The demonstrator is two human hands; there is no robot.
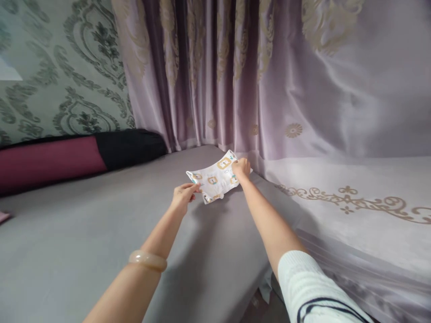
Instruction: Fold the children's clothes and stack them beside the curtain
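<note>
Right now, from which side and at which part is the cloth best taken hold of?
Probably by its left and right edges, coming from the near side, as the left hand and right hand hold it. The cloth looks thin and limp, spread between them, so a pinch at each edge should keep it open; one edge alone would likely let it fold.

lilac curtains (279, 103), patterned wallpaper (77, 76), grey bed (90, 224), seemingly dark floor (266, 310)
</note>
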